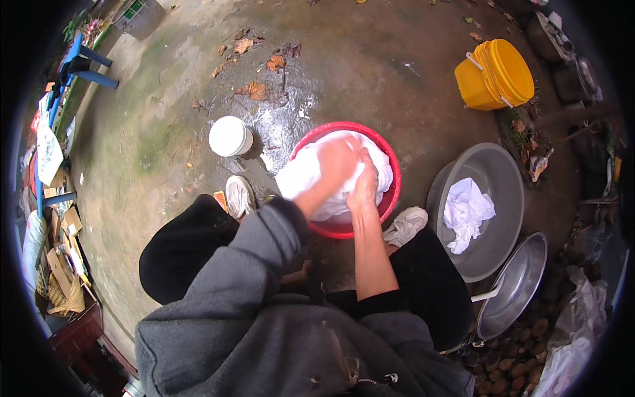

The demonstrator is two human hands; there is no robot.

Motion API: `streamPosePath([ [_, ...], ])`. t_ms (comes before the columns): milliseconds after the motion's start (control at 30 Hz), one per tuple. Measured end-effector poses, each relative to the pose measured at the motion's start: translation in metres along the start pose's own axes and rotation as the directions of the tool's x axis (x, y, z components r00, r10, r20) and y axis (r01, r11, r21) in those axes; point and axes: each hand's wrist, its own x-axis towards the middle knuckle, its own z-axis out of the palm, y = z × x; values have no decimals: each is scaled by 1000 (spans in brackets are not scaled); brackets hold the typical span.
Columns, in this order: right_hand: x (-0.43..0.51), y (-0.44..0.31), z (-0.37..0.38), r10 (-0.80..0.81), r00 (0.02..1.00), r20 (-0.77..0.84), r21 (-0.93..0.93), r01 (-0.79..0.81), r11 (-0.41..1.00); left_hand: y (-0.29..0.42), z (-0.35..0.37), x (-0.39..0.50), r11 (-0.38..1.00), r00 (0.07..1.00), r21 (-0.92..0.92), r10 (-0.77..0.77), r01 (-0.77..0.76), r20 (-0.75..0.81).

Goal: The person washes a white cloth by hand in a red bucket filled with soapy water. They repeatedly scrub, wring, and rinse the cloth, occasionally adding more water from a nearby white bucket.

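Note:
A red plastic basin [396, 179] stands on the wet ground between my feet, filled with a bunched white cloth [305, 171] that hangs over its left rim. My left hand [337, 158], blurred by motion, presses on the cloth from the left. Close against it, my right hand [365, 181] looks wet and grips a fold of the same cloth; the fingers of both hands are partly hidden. To the right, a large grey plastic tub [501, 198] leans at a tilt and contains another white cloth [466, 211].
Beyond my left shoe [240, 196] stands a lidded white bucket [229, 136]. An orange brush [221, 201] lies beside that shoe. A yellow bucket [478, 82] is at far right. Near my right knee, a metal basin [521, 288] leans by stacked logs [518, 369]. Fallen leaves [254, 90] lie ahead.

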Motion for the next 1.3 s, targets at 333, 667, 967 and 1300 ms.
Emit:
streamPosePath([
  [333,-13,-12,-1,177,973,148,68,-188,980,-28,11,17,980,978,-168,-75,109,194],
  [667,-8,-15,-41,80,898,432,-385,104,917,-73,-61,77,-4,739,-744,-112,668,664],
  [967,-7,-2,1,43,729,684,343,-372,863,-15,4,4,988,980,-91,-107,123,166],
  [1300,27,32,-37,-44,993,109,121,31,992,10,11,-25,999,973,28,24,-31,229],
])
